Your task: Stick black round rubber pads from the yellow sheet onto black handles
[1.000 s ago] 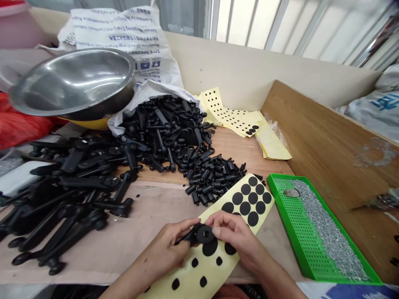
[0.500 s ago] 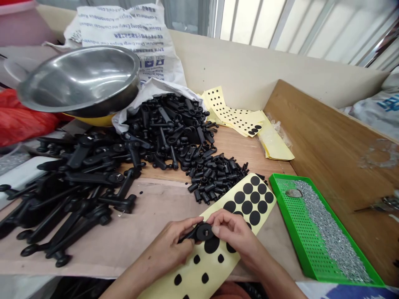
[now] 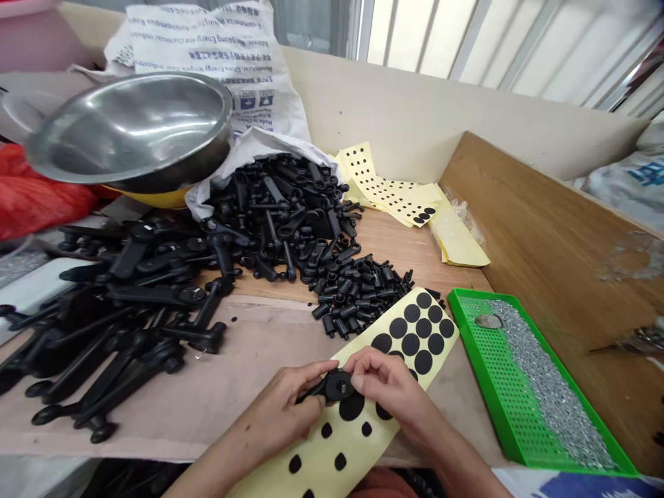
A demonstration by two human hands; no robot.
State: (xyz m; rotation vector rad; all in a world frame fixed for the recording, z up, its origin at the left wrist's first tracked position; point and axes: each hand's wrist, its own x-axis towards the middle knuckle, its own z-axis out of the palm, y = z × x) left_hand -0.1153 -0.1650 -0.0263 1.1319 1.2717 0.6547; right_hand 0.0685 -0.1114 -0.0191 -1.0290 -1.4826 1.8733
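The left hand (image 3: 290,398) grips the black lever (image 3: 330,387) by its narrow arm, over the sticker sheet (image 3: 319,453); the lever's round end lies between the hands, and the right hand (image 3: 386,380) pinches that end's edge with thumb and fingers. Whether the lever touches the sheet, I cannot tell. Its round end is a flat, dark disc with a small squarish mark near the centre. Beyond the sheet, well to its left, sits a shiny steel bowl (image 3: 129,128). Less far left, a white sack (image 3: 243,69) with blue print opens toward the sheet, loose levers (image 3: 274,214) spilling from it onto the bench (image 3: 386,242). Just right of the sheet, a perforated green tray (image 3: 498,387) holds small silvery pieces (image 3: 552,391).
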